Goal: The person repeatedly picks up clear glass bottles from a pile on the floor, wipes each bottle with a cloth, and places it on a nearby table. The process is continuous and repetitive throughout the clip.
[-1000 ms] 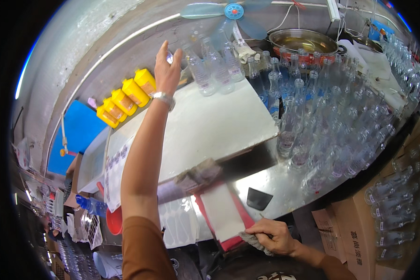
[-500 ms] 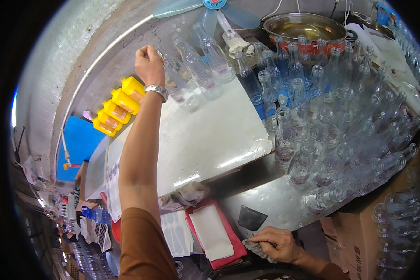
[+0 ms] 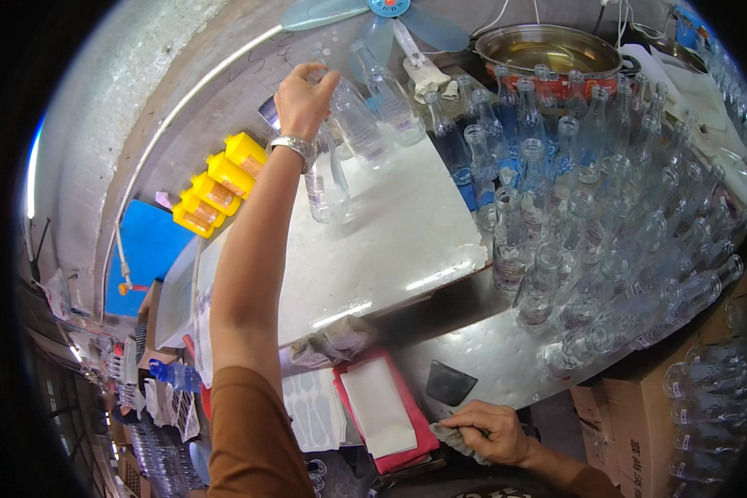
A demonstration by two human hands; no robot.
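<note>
My left hand [image 3: 303,104] reaches across the white-topped table [image 3: 373,249], its fingers curled at the neck of a clear glass bottle [image 3: 330,195]. That neck is mostly hidden behind the hand. A dark blue flat piece [image 3: 269,112] shows beside the knuckles; I cannot tell whether it is held. Just right of this bottle stand a second clear bottle [image 3: 361,129] and a third [image 3: 390,95] with printing on the glass. Down at the lower right, my right hand [image 3: 498,433] is closed on a crumpled grey cloth [image 3: 461,442].
Many clear bottles [image 3: 548,282] crowd the metal surface at right. A basin of yellowish liquid [image 3: 548,50] and a fan [image 3: 390,7] stand behind. Yellow bottles [image 3: 245,153] line the left edge. Nearby are a dark flat piece [image 3: 450,382], white sheets on red cloth [image 3: 382,411] and cardboard boxes [image 3: 631,415].
My left hand has moved right and slightly up, and the nearest bottle's base has come closer to me. The dark blue piece has come into view. My right hand stays with the cloth.
</note>
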